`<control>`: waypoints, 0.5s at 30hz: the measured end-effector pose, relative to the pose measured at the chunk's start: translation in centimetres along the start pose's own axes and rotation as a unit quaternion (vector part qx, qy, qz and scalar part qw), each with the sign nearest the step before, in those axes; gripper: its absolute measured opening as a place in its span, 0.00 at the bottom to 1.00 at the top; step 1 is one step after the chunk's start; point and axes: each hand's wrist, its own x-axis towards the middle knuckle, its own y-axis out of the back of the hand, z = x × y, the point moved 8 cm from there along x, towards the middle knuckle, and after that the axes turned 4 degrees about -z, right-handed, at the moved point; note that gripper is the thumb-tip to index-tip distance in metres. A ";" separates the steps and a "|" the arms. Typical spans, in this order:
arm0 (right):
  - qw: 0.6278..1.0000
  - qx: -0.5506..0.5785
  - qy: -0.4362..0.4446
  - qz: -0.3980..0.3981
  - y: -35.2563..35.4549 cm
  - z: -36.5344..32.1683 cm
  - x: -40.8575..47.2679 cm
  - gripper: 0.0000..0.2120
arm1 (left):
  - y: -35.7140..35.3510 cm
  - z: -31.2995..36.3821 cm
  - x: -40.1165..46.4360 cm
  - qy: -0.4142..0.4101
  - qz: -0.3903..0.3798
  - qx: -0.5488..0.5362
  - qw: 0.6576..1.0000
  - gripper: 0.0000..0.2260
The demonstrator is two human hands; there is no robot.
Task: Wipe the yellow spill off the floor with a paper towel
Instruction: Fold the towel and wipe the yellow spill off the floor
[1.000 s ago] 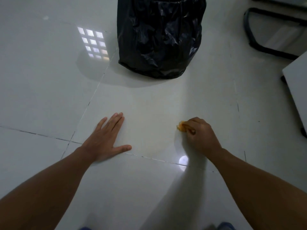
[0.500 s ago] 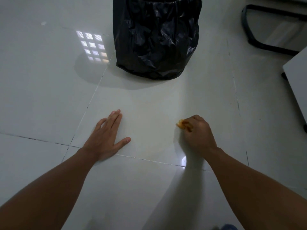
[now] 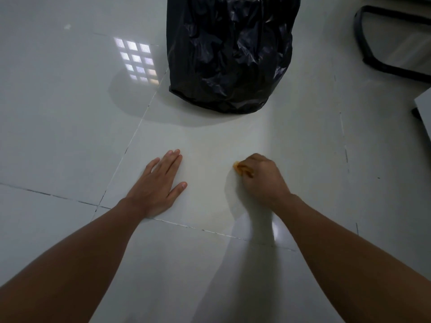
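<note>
Right hand grips yellow-stained paper towel, pressed on floor. Left hand flat, fingers straight, bracing. Faint yellowish film lies between hands, nearer right one; sweep leftward likely.

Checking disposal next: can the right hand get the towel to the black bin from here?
Probably yes. The right hand grips the stained paper towel, and only bare floor lies between it and the bin ahead. The bin's opening is out of frame, so that part is unconfirmed.

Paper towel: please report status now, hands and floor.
Left hand flat on floor. Right hand grips yellow-stained paper towel, pressed down. Faint yellow film between hands. Black bin ahead, clear.
</note>
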 end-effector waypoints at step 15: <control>0.977 -0.047 0.189 -0.086 -0.8 -1.5 -8.4 0.09 | 0.3 0.7 -0.2 0.014 -0.009 -0.022 1.000 0.34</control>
